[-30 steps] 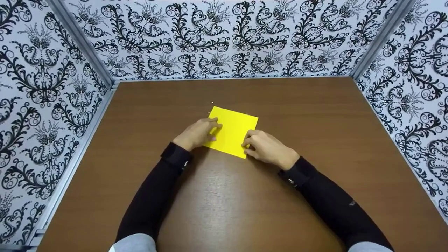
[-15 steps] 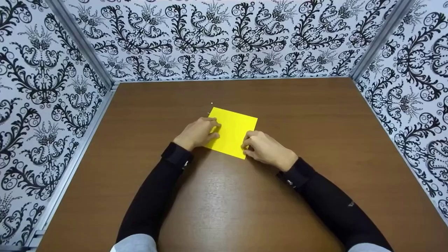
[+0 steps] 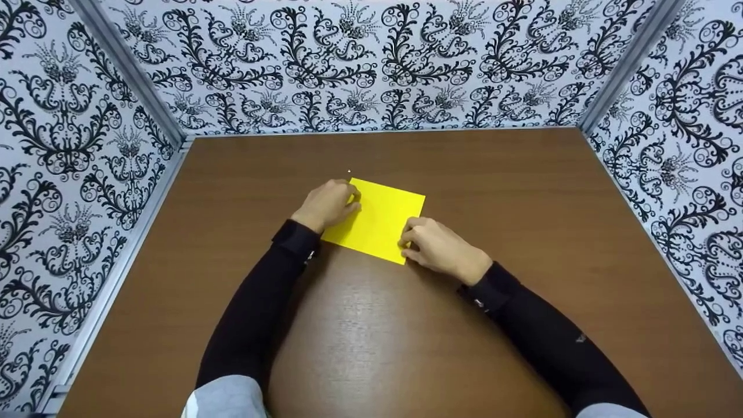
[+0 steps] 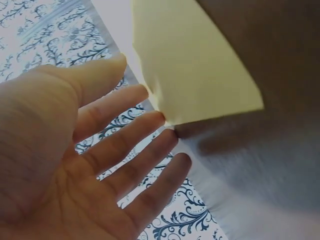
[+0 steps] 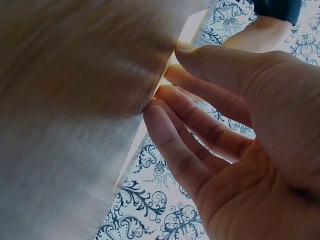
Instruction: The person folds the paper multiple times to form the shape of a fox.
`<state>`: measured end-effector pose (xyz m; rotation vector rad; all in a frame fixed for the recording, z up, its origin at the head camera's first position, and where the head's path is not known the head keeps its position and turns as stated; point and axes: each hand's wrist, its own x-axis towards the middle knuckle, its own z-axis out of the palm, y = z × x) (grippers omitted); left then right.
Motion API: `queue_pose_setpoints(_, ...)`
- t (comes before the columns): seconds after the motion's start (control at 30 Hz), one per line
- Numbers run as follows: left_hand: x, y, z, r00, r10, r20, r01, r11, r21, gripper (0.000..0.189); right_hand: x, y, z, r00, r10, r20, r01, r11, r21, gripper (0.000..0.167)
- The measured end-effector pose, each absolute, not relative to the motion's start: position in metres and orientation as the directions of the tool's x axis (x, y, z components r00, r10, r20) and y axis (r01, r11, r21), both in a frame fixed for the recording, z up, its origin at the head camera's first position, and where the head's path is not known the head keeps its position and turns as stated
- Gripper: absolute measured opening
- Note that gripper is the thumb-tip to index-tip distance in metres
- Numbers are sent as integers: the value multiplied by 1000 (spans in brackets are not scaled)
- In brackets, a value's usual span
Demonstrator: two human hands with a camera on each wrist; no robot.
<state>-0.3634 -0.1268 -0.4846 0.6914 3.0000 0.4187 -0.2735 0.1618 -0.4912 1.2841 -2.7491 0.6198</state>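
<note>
A square yellow sheet of paper (image 3: 383,220) lies slightly turned on the brown table. My left hand (image 3: 326,204) is over the sheet's upper left edge. In the left wrist view the left hand (image 4: 100,145) has its fingers spread and fairly straight; index and middle fingertips touch the edge of the paper (image 4: 195,70), with the thumb apart. At the sheet's right edge is my right hand (image 3: 444,247). In the right wrist view the right hand (image 5: 235,135) touches the table along the paper (image 5: 192,25) with thumb and fingertips, fingers gently bent. Most of the sheet is hidden there.
Around the brown table (image 3: 522,191) stand walls with black-and-white scroll patterns (image 3: 360,64), joined by grey metal posts (image 3: 633,64). A tiny white speck (image 3: 349,171) lies just beyond the sheet's far left corner.
My left hand has slid up along the sheet's left edge toward the far corner, uncovering the near left corner. The right hand and the paper stay nearly still.
</note>
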Motion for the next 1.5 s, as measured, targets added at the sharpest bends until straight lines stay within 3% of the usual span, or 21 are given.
queue_pose_setpoints(0.23, -375, -124, -482, -904, 418, 95, 428, 869, 248, 29, -273, 162, -489, -660, -724, 201, -741, 584, -331, 9)
queue_pose_setpoints(0.83, -387, -121, -487, -913, 401, 76, 407, 879, 247, 32, -270, 161, -491, -667, -718, 200, -737, 594, -323, 9)
queue_pose_setpoints(1.2, -391, -120, -491, -905, 412, 110, 426, 870, 248, 24, -270, 161, -491, -662, -720, 209, -743, 593, -309, 8)
queue_pose_setpoints(1.5, -388, -117, -492, -924, 369, 99, 381, 873, 304, 27, -270, 162, -491, -661, -720, 211, -744, 591, -312, 9)
